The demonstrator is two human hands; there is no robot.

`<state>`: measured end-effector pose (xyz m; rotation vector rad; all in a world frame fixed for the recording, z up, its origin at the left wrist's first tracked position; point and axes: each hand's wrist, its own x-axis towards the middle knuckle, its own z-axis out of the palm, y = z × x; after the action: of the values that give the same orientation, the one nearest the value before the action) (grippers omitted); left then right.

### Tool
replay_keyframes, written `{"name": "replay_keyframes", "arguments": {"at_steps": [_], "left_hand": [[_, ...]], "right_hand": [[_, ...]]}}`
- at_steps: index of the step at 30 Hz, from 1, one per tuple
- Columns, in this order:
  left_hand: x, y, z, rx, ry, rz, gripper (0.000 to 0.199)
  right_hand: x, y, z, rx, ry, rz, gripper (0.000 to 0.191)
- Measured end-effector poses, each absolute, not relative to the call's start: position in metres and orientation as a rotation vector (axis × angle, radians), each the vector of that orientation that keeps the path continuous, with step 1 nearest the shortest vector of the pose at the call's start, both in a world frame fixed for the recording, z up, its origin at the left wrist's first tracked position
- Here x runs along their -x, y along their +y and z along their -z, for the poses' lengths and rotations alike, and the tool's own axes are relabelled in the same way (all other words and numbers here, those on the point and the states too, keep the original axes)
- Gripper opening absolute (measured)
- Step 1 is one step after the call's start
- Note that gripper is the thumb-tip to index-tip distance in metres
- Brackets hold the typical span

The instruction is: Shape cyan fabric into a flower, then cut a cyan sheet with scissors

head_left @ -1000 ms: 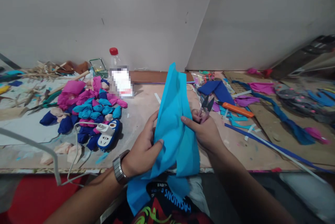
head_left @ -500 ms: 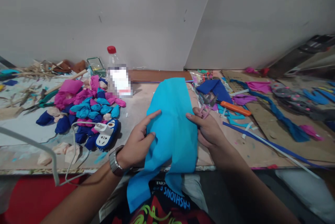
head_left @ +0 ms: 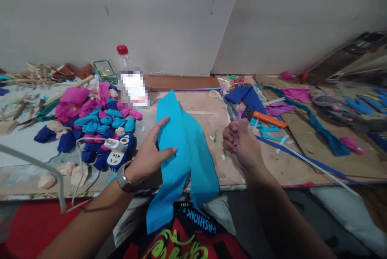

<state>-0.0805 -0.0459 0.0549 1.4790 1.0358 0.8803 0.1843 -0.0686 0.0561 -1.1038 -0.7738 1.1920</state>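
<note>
Under my left hand (head_left: pixel 151 152) lies a bright blue strip of cloth (head_left: pixel 173 142), folded over so that two tails hang past the table's front edge. My left thumb and index finger are spread flat on its left side. To the right of the cloth, my right hand (head_left: pixel 240 144) is closed, its fingers curled in and thumb up. It is over the spot where a pink-handled tool lay; what it grips, if anything, is hidden. Just beyond it are an orange utility knife (head_left: pixel 270 119) and a folded navy cloth (head_left: pixel 248 98).
Pink, blue and navy cloth bundles (head_left: pixel 99 120) are heaped at left beside a power strip (head_left: pixel 121 152) with a white cable. A red-capped bottle (head_left: pixel 122 51) stands behind. Cardboard (head_left: pixel 302 134) with cloth scraps and a long white stick (head_left: pixel 317 166) lie at right.
My right hand has let go of the blue cloth and moved right, toward the tools. The cloth's right part has dropped and folded down. My left hand has shifted slightly left.
</note>
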Motion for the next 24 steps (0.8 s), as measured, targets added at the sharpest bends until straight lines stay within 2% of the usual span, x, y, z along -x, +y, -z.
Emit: {"name": "replay_keyframes", "arguments": {"at_steps": [6,11,19,24], "left_hand": [[0.083,-0.043,-0.059,-1.413,1.038,-0.903,0.089],[0.087,-0.040,-0.061,-1.450,0.977,-0.926,0.089],[0.092,-0.034,-0.071,-1.455,1.000,-1.008,0.092],[0.097,-0.030,-0.070,-1.504,1.008,-0.998,0.091]], "right_hand": [[-0.153,-0.120,-0.068,0.941,-0.628,-1.737,0.048],[-0.128,-0.143,-0.061,0.945,-0.507,-1.969,0.047],[-0.121,-0.169,-0.046,0.939,-0.709,-2.115,0.046],[-0.115,-0.172,-0.040,1.026,-0.821,-1.868,0.042]]}}
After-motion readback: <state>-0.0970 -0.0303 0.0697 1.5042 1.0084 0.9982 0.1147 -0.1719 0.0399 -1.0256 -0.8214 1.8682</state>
